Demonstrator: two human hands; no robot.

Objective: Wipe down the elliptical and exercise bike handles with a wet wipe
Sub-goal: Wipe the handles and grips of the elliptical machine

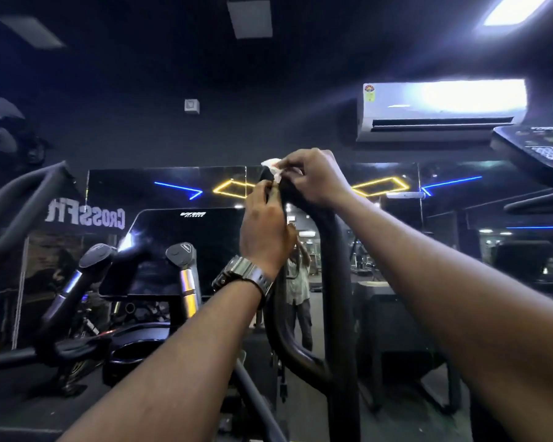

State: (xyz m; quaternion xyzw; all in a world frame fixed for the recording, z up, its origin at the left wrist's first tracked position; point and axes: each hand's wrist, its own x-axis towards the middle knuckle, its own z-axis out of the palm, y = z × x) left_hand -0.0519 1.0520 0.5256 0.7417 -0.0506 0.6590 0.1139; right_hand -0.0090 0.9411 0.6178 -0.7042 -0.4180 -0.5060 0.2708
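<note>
1. A tall black padded elliptical handle (339, 282) rises in front of a wall mirror (173, 193).
2. The right hand (316, 180) curls over its top end, fingers pinching the wet wipe (273, 169) there.
3. The left hand (265, 231), wearing a metal watch (241, 277), pinches the wipe's lower edge beside the handle.
4. The wipe is white and crumpled.

A white wet wipe (272, 169) is pinched against the top of a black elliptical handle (313, 250) by the right hand (316, 178) and left hand (265, 228); a wristwatch (241, 277) is worn on the left wrist.
</note>
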